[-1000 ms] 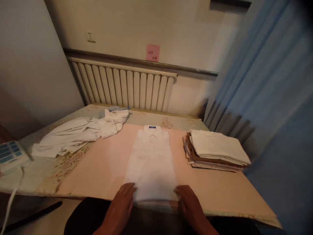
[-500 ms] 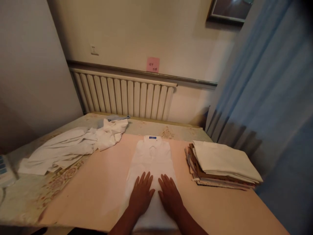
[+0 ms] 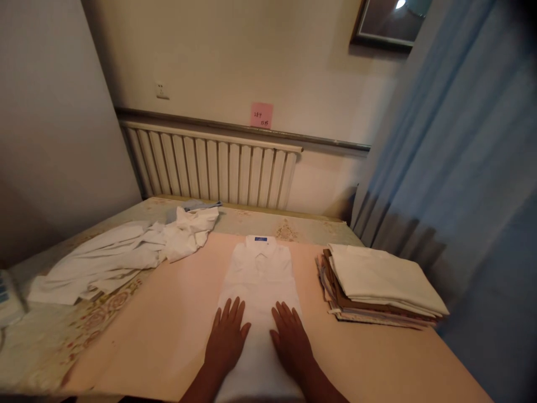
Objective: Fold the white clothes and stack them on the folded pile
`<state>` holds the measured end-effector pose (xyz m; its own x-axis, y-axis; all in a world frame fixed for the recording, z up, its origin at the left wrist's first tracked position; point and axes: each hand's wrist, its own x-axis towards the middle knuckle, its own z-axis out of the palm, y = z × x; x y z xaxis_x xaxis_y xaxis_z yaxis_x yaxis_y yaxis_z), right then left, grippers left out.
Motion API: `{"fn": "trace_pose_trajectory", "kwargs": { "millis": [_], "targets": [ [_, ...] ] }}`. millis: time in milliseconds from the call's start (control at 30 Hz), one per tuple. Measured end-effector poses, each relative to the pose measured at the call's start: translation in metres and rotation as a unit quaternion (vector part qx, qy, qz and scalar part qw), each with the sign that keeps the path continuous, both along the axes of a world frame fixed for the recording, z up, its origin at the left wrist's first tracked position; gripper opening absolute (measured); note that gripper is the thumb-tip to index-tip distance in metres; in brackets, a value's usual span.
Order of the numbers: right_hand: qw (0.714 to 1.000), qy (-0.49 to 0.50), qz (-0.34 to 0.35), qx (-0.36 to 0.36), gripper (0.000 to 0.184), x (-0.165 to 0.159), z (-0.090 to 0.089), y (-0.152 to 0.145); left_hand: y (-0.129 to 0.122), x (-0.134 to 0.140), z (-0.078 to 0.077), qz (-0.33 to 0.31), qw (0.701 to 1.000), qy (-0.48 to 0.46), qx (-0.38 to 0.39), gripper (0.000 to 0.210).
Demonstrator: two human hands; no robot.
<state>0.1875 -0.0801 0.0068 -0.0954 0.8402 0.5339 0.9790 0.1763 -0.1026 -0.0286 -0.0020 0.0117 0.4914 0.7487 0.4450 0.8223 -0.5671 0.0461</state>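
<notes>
A white collared shirt (image 3: 262,280), folded into a long narrow shape, lies front up with its collar at the far end. A blue label shows inside the collar. My left hand (image 3: 227,336) rests flat on the shirt's left edge, fingers stretched forward and the thumb out to the side. On the right half of the shirt my right hand (image 3: 291,338) lies palm down, its fingers extended. Neither hand grips anything. Under the shirt is a pale pink cloth (image 3: 168,324). The shirt's near end runs out of view between my forearms.
A stack of folded cloths (image 3: 386,280) stands at the right. Crumpled white garments (image 3: 138,246) lie at the left on a floral table cover (image 3: 109,313). Behind the table are a radiator (image 3: 218,165) and the wall; a blue curtain (image 3: 436,168) hangs on the right.
My left hand has slid left toward the shirt's left edge. The right hand stays nearly in place. The whole view has shifted slightly.
</notes>
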Motion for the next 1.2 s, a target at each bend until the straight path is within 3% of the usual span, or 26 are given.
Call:
{"fn": "trace_pose_trajectory", "kwargs": {
  "millis": [500,1200],
  "targets": [
    [0.999,0.017,-0.003,0.035,0.043,0.0,-0.009,0.001,-0.016,-0.016,0.0,0.024,0.999,0.026,-0.03,0.053],
    [1.0,0.015,-0.019,0.009,0.043,-0.001,-0.007,0.001,-0.015,-0.023,-0.002,0.032,0.996,0.047,-0.067,0.052]
  ]
}}
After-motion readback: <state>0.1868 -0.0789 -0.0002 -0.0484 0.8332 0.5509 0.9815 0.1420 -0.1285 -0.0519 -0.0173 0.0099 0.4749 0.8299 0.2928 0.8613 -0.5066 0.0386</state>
